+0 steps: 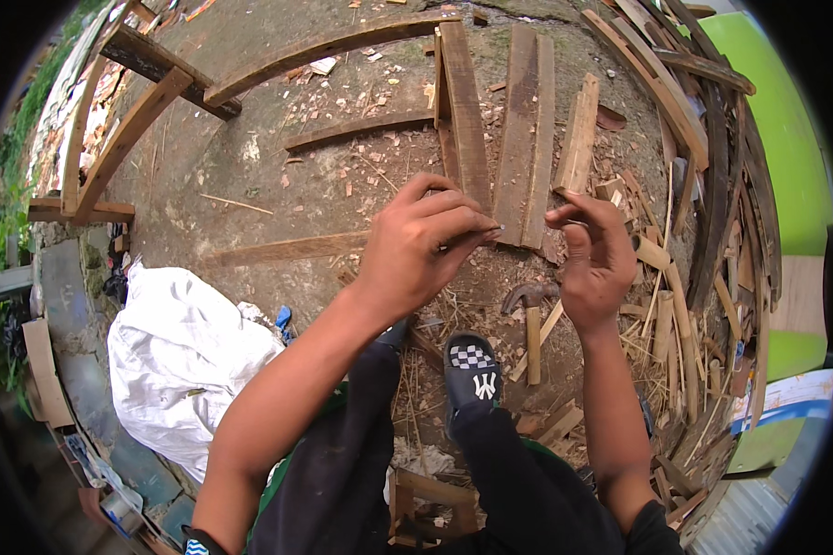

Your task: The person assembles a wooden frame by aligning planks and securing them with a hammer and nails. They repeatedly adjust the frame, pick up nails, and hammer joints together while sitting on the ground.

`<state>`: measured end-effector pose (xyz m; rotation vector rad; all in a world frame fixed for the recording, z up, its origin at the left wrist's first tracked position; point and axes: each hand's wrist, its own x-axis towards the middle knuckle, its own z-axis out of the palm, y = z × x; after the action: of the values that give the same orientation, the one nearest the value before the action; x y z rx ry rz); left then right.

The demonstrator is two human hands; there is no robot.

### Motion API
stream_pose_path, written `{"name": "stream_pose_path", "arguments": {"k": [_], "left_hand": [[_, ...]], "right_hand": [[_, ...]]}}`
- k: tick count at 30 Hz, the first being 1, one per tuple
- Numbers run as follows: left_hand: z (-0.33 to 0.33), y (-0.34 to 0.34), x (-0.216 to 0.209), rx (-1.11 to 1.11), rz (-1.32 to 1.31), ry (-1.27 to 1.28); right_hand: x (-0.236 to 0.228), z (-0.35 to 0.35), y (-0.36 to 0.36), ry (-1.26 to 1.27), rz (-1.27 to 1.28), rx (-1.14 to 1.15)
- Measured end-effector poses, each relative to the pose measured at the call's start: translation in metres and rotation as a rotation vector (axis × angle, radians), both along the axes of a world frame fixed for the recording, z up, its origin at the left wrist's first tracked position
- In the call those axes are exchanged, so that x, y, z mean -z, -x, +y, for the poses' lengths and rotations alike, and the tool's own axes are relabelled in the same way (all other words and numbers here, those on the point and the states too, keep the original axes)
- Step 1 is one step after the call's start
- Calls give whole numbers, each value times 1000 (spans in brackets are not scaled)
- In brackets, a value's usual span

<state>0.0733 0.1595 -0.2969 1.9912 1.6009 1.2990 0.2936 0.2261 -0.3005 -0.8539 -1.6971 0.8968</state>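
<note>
My left hand (pixel 426 231) is closed in a pinch, with the small shiny tip of what looks like a nail (pixel 502 228) showing at its fingertips. Beneath and beyond it lie wooden planks (pixel 518 129), two of them side by side and another (pixel 466 111) standing on edge to their left. My right hand (pixel 597 264) is loosely curled, its thumb and forefinger apart and nothing visible between them. Its fingertips overlap the near end of a short wooden piece (pixel 578 134); whether they touch it I cannot tell. A hammer (pixel 533 342) with a wooden handle lies on the ground below the right hand.
A wooden frame (pixel 148 69) stands at far left, joined to a long beam (pixel 333 55). White cloth (pixel 180 370) is heaped at left. Scrap wood and sticks (pixel 676 342) pile up along the right, beside a green panel (pixel 787 157). Wood chips litter the ground around my sandal (pixel 472 370).
</note>
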Motion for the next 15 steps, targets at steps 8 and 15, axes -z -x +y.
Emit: {"name": "stream_pose_path", "arguments": {"k": [8, 15], "left_hand": [[3, -1, 3, 22, -33, -26], [1, 3, 5, 28, -12, -15]], "right_hand": [[180, -82, -127, 536, -740, 375], [192, -113, -113, 525, -1134, 250]]}}
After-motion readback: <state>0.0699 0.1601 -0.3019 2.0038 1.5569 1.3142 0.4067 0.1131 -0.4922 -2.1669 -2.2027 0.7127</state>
